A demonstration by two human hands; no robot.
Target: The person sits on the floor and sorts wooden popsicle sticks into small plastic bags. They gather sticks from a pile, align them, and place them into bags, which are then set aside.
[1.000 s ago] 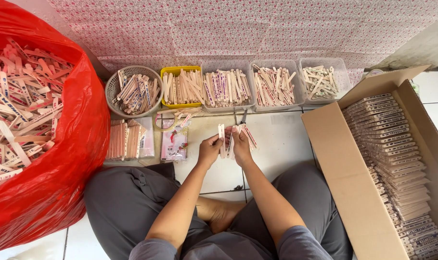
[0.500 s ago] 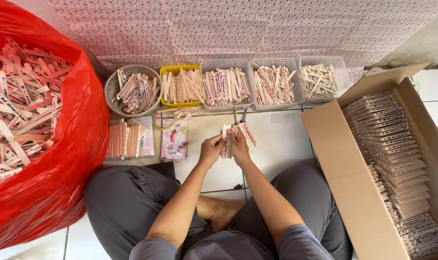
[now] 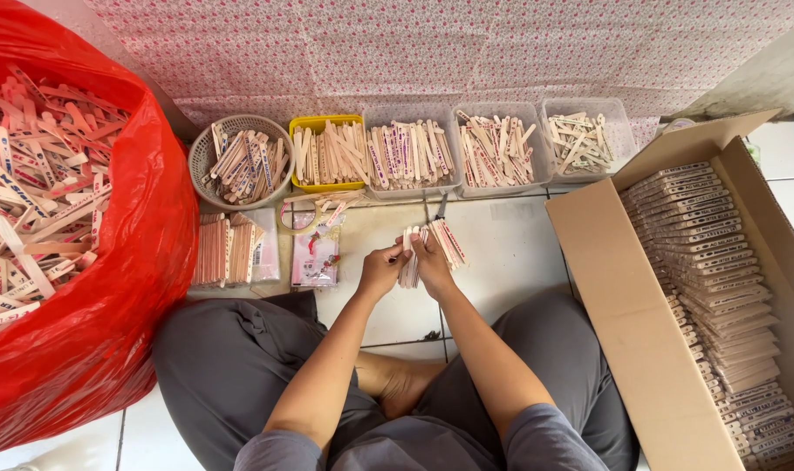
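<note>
I sit cross-legged on a tiled floor. Both hands meet in front of me over a small bunch of flat wooden sticks with printed ends. My left hand pinches the bunch from the left, and my right hand grips it from the right, with the sticks fanning up and to the right. A few sticks hang down between the two hands.
A big red plastic bag full of sticks fills the left. A round basket, a yellow tray and three clear tubs of sticks line the wall. Bundled sticks and plastic packets lie nearby. A cardboard box of packed rows stands right.
Both hands stay at the same spot on the bunch. Only the fingers have shifted slightly on the sticks.
</note>
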